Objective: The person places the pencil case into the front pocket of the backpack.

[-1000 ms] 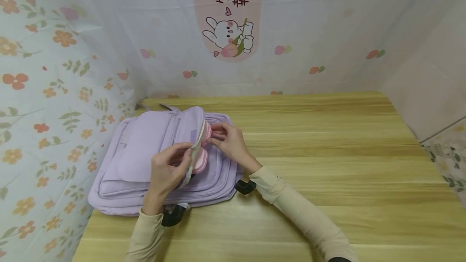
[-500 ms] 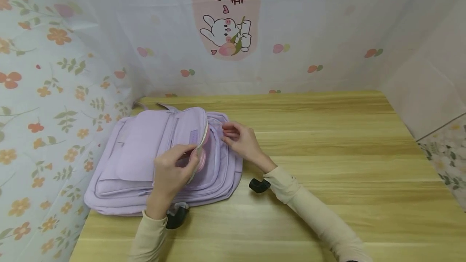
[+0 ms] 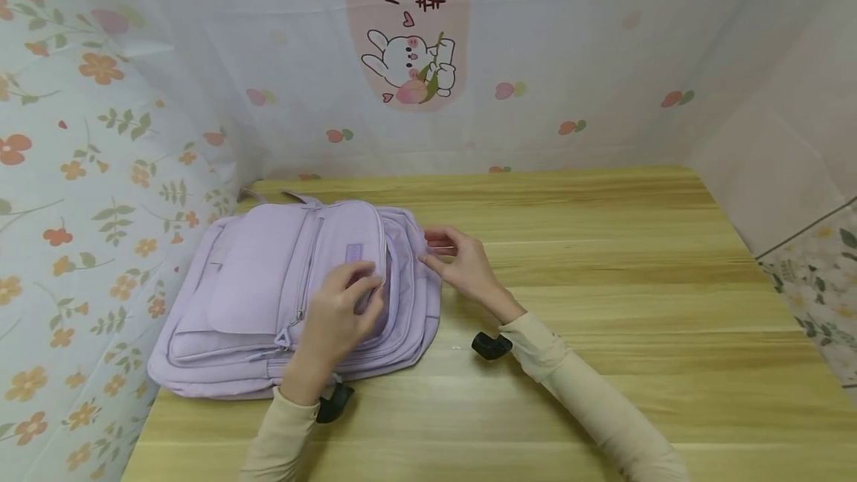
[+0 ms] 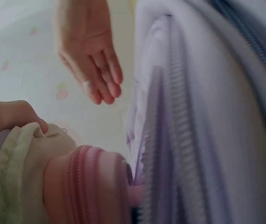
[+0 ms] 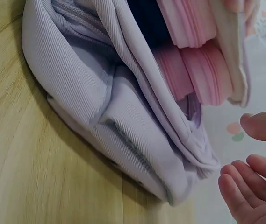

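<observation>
A lilac backpack (image 3: 261, 266) lies on the left of the table. My left hand (image 3: 335, 318) grips the edge of its front pocket flap (image 3: 351, 225); in the left wrist view a finger (image 4: 18, 116) curls over the pale lining (image 4: 30, 158). Several pink ridged cases (image 5: 207, 70) sit in the pocket's mouth in the right wrist view, beside a dark blue interior (image 5: 147, 23). In the head view the flap mostly hides them. Just right of the bag, my right hand (image 3: 465, 266) holds nothing, its fingers loosely bent and apart from the pocket.
The wooden table (image 3: 602, 281) stretches out to the right of the bag. White printed cloth (image 3: 569, 58) hangs behind it, and floral cloth (image 3: 87, 244) hangs close along the left side. A black wrist mount (image 3: 491, 346) sits below my right hand.
My right hand has let go of a pink case at the pocket and drawn back to the right. The flap in my left hand has lowered over the cases.
</observation>
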The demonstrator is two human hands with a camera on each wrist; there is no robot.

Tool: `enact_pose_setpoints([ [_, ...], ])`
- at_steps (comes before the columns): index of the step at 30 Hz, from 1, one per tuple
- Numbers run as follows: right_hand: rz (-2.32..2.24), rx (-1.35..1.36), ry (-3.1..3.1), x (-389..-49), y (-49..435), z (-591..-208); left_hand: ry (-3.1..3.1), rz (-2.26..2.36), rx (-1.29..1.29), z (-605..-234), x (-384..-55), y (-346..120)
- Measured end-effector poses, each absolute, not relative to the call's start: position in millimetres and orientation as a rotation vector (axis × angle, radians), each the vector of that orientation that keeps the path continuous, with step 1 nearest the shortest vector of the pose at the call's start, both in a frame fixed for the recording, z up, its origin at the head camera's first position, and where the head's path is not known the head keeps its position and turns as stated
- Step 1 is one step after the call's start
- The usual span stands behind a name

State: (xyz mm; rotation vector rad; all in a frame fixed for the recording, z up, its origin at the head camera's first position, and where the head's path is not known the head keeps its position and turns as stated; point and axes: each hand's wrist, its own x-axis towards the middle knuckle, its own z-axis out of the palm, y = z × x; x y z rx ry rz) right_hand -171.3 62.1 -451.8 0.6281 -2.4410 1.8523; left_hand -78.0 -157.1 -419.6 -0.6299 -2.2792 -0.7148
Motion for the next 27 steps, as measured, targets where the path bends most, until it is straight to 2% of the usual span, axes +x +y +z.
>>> enact_pose_setpoints([
  [15,1.912,0.465,-2.473,-167.8,89.0,-462.6,-2.341,-0.415,-0.565,-440.4,-73.5,-145.7],
  [20,1.771,0.483,-2.564,-164.9,102.9,-459.1,-2.424,-0.397,-0.531,-426.9,-75.2,-133.2],
  [27,1.353,0.647,-2.72,-160.1,124.2,-436.8,-2.609,-0.41,-0.475,-404.2,-89.3,-102.7],
])
